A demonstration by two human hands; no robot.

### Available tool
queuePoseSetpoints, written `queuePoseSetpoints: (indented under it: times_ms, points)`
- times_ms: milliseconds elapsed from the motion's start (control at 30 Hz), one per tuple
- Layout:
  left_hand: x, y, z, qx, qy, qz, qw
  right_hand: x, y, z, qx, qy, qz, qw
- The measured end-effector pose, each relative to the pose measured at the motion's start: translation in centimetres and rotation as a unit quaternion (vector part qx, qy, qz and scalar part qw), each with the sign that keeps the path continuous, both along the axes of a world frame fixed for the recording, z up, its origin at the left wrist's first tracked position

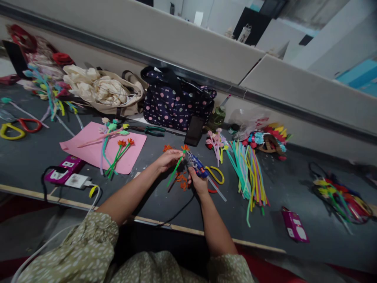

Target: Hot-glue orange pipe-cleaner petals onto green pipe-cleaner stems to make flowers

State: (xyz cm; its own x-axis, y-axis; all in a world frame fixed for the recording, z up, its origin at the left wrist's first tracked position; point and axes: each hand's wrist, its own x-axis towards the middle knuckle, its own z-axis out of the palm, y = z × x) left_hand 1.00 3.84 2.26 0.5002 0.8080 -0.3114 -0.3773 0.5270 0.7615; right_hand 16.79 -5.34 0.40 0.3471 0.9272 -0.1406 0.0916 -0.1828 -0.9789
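Between its fingertips my left hand [170,159] pinches a pipe-cleaner flower [176,169] with a green stem and a small orange head. My right hand [198,181] is wrapped around the handle of a blue glue gun [198,165]. The gun's tip points up and left, close to the flower head; whether they touch I cannot tell. A clear glue stick [217,189] juts from the gun's rear. Loose orange petal pieces [182,181] lie on the table below my hands, and another orange piece [167,147] lies just beyond my left hand.
Several finished flowers lie on a pink sheet [134,157] at left. Bundled pipe cleaners [250,173] and yellow-handled scissors [217,175] are at right. Behind stand a dark patterned bag [176,102], a phone [194,130] and pliers [154,131]. A black cord [179,212] crosses the front edge.
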Motion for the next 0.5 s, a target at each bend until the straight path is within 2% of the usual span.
queuePoseSetpoints:
  times_ms: [300,400,500]
  points:
    - [-0.07,0.01,-0.14,0.010,0.008,0.014,1.000,0.02,-0.01,0.66,-0.023,0.000,0.045,0.999]
    - [-0.35,0.19,-0.13,0.026,0.002,0.016,1.000,0.22,0.08,0.52,0.005,-0.024,0.055,0.998]
    - [-0.87,0.63,-0.18,0.026,-0.010,0.048,0.998,0.86,0.45,-0.01,0.044,-0.055,0.028,0.997]
